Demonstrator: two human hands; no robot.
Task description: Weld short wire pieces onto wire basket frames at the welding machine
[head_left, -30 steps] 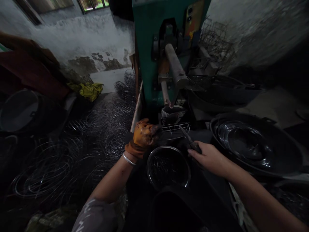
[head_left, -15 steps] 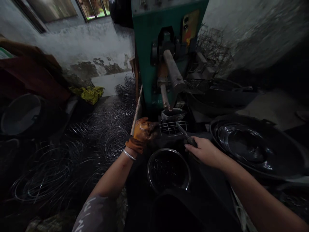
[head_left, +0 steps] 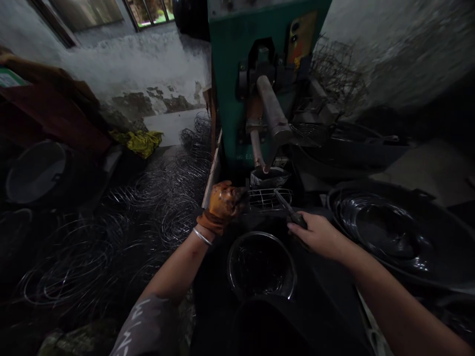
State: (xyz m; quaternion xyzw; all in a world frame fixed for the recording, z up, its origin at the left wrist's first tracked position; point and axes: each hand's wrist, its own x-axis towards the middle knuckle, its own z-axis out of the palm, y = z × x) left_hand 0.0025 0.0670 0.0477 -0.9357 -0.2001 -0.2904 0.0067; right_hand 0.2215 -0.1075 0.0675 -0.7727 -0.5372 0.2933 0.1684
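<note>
Wire rack lies just beyond the steel bowl, under the green machine. Nearest me, I see that bowl between both arms. My gloved left hand is closed on the rack's left edge; my bare right hand grips pliers whose tips touch the rack.

Dim workshop: a stained, peeling whitewashed wall, a barred window letting in daylight, dark floor below.
</note>
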